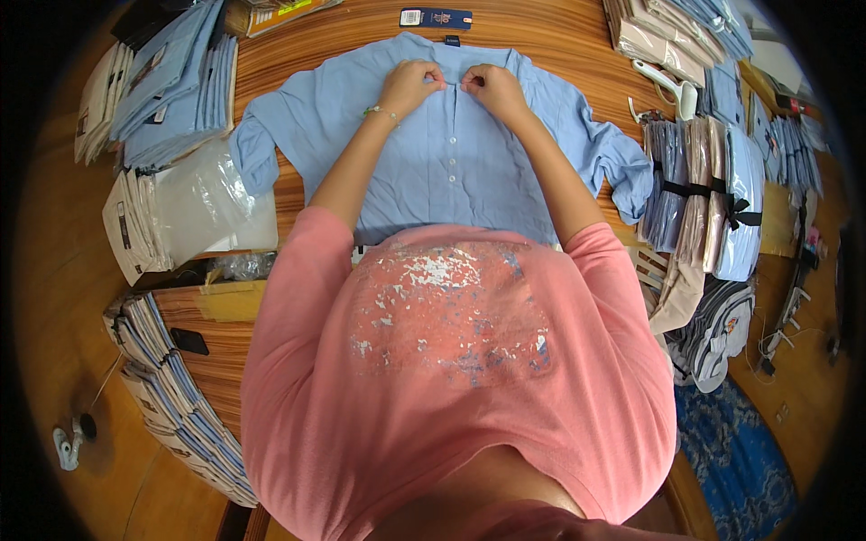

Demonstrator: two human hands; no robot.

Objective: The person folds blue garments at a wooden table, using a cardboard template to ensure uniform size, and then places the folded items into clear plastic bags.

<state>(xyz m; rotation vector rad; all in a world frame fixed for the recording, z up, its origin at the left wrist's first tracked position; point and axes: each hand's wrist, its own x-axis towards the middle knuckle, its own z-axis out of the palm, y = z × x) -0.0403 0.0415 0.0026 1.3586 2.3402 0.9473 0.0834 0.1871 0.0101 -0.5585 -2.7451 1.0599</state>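
A light blue long-sleeved shirt (401,180) lies spread front side up on the wood-grain table (298,45), its sleeves out to both sides. Small white buttons run down the middle of its front. At the top of that opening, my left hand (415,86) pinches the left edge of the fabric between thumb and fingers. Opposite it, a short gap away, my right hand (493,91) pinches the right edge. Just beyond the collar lies a dark blue hang tag (456,19) with a white label.
Bagged folded shirts (171,81) are stacked at the far left, beside clear plastic bags (221,203). Shirt bundles tied with black ribbon (695,189) and a white handheld tool (686,97) lie to the right. A black phone (190,341) rests at the near left.
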